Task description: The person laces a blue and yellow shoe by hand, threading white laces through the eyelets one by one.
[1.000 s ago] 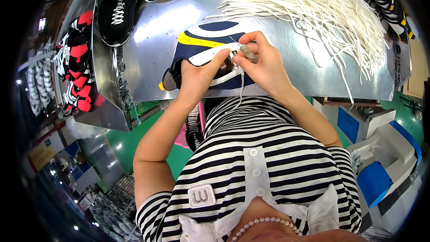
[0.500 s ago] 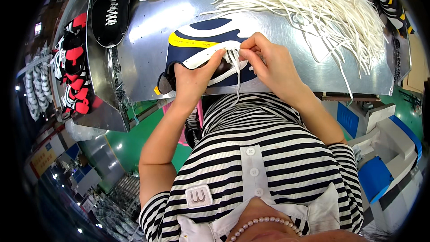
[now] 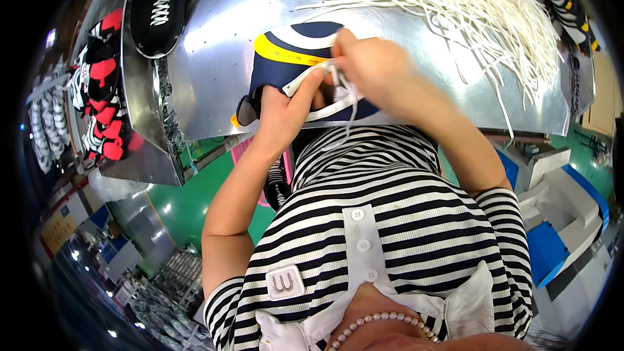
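Right hand shifted up across the shoe and blurred; fingers curled, couldn't tell if gripping lace. Left hand pinched the shoe's edge, thumb outside, fingers inside. Shoe lay under both grips, lace dangling just below the right; work seemed unfinished.

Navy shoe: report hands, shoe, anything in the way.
Left hand pinching shoe edge. Right hand over shoe, grip blurred. White lace hanging loose from shoe. Lace pile beyond, apart.
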### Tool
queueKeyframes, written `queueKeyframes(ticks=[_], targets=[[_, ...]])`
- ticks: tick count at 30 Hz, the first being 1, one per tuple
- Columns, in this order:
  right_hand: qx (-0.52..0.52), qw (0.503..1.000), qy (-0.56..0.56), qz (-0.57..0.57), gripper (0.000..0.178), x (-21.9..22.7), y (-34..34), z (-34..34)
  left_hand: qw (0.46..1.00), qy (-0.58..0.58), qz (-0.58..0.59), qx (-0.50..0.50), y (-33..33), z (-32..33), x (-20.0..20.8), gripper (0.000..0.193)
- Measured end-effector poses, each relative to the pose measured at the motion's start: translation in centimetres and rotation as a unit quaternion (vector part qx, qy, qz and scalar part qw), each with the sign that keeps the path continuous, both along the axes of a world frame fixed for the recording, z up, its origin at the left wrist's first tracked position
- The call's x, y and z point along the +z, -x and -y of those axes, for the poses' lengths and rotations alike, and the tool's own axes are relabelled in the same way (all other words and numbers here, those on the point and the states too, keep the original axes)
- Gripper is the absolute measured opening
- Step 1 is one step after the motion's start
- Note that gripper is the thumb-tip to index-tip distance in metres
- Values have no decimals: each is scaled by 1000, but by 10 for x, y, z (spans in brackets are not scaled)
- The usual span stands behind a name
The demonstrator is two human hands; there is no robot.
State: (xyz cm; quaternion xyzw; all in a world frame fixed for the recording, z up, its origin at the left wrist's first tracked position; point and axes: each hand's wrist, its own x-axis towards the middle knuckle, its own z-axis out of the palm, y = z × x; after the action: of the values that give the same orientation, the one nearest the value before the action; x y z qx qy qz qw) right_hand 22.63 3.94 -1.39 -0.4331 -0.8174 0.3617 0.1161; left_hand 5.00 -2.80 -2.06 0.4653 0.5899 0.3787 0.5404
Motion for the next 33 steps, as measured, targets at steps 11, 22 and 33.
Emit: queueKeyframes(ticks=[11,22,33], targets=[[-23,1000,3,6,14,9,-34,-2,976,151,13,155,13,-13,-2,25],[-105,967,-44,-226,20,-49,11,-27,993,68,-39,84,-5,-37,-5,29],[-213,965,-76,-130,21,-58,14,-30,878,-117,465,3,63,-7,96,15]])
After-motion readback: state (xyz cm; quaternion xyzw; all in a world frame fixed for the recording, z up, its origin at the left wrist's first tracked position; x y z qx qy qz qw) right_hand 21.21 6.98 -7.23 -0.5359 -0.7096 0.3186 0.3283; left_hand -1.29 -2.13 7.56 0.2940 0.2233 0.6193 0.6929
